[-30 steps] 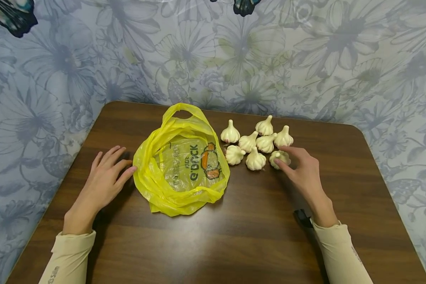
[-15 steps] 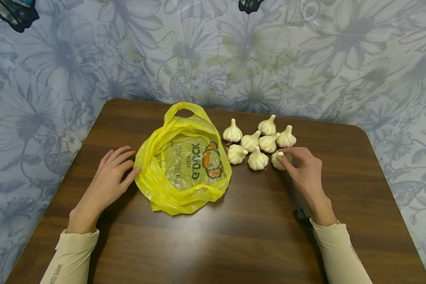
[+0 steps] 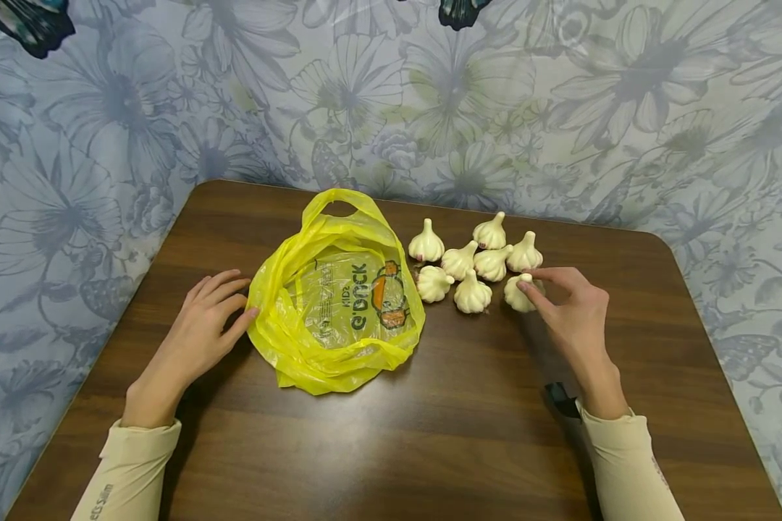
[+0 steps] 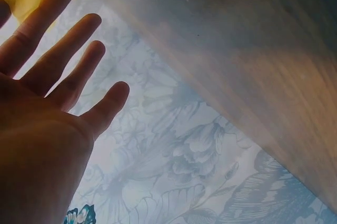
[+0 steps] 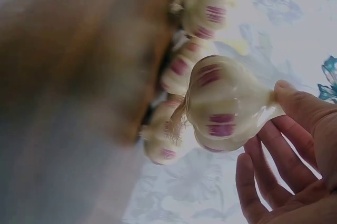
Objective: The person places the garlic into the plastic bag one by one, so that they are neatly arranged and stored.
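My right hand [image 3: 573,307] pinches a garlic bulb [image 5: 224,105] by its neck, thumb on one side and fingers on the other. The bulb is cream-white with purple patches and a tuft of roots. Left of it several more garlic bulbs [image 3: 472,293] stand or lie in a loose cluster. A yellow plastic bag [image 3: 339,369] with printed lettering sits with its mouth spread upward. At its left side my left hand [image 3: 198,325] lies with fingers extended, the thumb tip right at the bag's edge. In the left wrist view those fingers [image 4: 79,71] are spread apart.
The brown wooden table [image 3: 378,456] has rounded far corners and meets a wall with floral covering [image 3: 391,108]. One bag handle loop [image 3: 342,195] rises at the back. A black strap [image 3: 560,399] shows at my right wrist.
My right hand has taken the nearest right-hand bulb by the neck and shifted it slightly right and upward. My left hand moved a little right along with the view and then stayed put.
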Action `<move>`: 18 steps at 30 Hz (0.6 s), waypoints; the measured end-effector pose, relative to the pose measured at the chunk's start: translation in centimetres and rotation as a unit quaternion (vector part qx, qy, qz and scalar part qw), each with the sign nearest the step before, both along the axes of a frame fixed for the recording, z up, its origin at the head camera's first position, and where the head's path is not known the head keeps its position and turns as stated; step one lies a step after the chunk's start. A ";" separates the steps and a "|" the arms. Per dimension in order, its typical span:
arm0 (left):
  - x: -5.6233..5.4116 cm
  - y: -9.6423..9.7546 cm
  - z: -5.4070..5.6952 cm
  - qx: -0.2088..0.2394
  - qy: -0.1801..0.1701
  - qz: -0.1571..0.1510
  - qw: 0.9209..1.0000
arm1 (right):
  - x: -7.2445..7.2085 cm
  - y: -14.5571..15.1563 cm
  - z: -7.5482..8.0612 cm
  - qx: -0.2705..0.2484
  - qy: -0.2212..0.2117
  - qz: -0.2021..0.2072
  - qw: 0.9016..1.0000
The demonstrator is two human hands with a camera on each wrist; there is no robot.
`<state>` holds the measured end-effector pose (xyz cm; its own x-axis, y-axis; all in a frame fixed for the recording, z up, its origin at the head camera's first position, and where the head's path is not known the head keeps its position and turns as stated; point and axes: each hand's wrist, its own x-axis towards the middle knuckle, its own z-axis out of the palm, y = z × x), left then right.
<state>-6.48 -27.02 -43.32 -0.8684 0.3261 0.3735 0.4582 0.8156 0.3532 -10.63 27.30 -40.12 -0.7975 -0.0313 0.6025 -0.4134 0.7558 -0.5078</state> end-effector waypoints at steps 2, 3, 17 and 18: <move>0.0 0.0 0.0 0.000 0.003 -0.001 1.000 | 0.1 -0.1 0.6 -0.010 0.001 -0.002 1.000; 0.0 0.0 0.0 0.000 0.004 -0.002 1.000 | 0.0 -0.1 0.8 -0.015 0.003 -0.002 1.000; -0.1 -0.1 -0.2 -0.003 0.009 -0.004 1.000 | -0.7 -1.7 2.6 -0.058 0.021 0.024 0.998; -0.1 -0.1 -0.2 -0.003 0.009 -0.004 1.000 | -0.7 -1.8 2.6 -0.057 0.019 0.026 0.998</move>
<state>-6.63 -27.13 -43.48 -0.8590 0.3350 0.3872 0.4708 0.8139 0.3404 -11.35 25.47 -37.48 -0.7732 -0.0012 0.6342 -0.4709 0.6709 -0.5728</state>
